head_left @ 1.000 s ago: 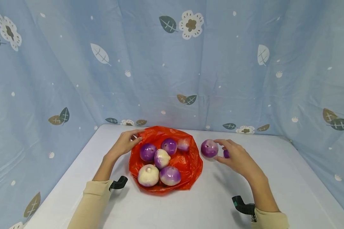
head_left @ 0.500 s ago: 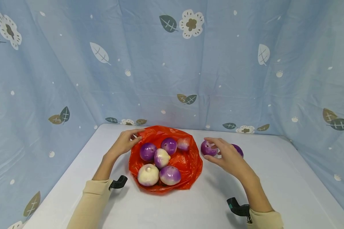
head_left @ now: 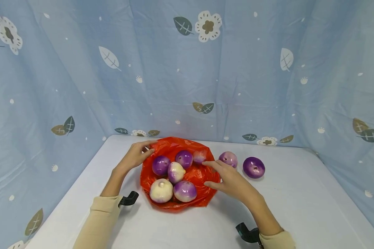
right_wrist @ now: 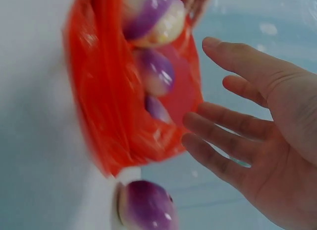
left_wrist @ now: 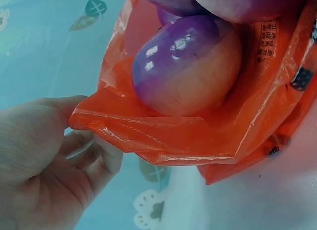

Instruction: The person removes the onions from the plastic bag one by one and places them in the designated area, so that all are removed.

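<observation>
A red plastic bag [head_left: 199,178] lies with its mouth spread, several glossy purple-and-white onions [head_left: 185,192] inside it. My left hand [head_left: 134,156] pinches the bag's left edge between thumb and fingers, as the left wrist view shows; there an onion [left_wrist: 188,66] rests behind the raised red edge [left_wrist: 158,148]. My right hand [head_left: 232,181] is held over the bag's right edge with spread fingers and nothing in it. In the right wrist view, the palm of this hand [right_wrist: 282,136] faces the bag mouth.
Two more onions sit on the white table [head_left: 286,200] right of the bag: a paler one [head_left: 228,158] partly behind my right hand, and a dark purple one [head_left: 254,167] farther right. A blue patterned curtain [head_left: 162,79] encloses the back and sides.
My right hand has moved left from beside the two loose onions to the bag's right edge, uncovering the dark purple one. The left hand and the bag stay in place.
</observation>
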### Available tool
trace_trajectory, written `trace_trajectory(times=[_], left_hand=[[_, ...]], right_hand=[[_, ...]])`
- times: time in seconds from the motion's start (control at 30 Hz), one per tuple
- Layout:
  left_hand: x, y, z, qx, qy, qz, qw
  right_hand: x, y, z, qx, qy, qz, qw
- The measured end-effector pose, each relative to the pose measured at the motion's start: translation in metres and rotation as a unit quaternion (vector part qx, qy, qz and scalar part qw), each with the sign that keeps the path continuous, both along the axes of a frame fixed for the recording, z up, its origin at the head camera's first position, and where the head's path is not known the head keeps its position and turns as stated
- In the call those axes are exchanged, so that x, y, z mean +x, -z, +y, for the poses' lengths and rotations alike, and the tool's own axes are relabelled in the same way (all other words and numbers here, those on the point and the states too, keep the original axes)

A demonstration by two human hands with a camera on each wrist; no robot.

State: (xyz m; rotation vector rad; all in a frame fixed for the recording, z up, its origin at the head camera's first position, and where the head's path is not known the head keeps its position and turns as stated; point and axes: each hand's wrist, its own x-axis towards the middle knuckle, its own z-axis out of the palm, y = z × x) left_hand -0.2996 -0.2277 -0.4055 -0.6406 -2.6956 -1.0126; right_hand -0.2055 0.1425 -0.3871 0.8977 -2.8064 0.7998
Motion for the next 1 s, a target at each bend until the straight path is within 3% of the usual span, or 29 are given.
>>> trace_trajectory(times=[0.17,0.43,1.0], left_hand=[[0.001,-0.001,0.001,0.001,-0.001,-0.004,1.0000],[0.000,0.000,0.001,0.003,0.001,-0.005,1.0000],[0.000,-0.001,0.002,0.002,0.003,-0.012,0.9999]], right_hand=[[0.004,0.008,-0.015,0.014,-0.010,-0.027,0.999],[0.010,0.016,-0.030,0.023,-0.044,-0.030,0.998],[0.011,0.027,-0.041,0.032,-0.073,-0.051,0.995]])
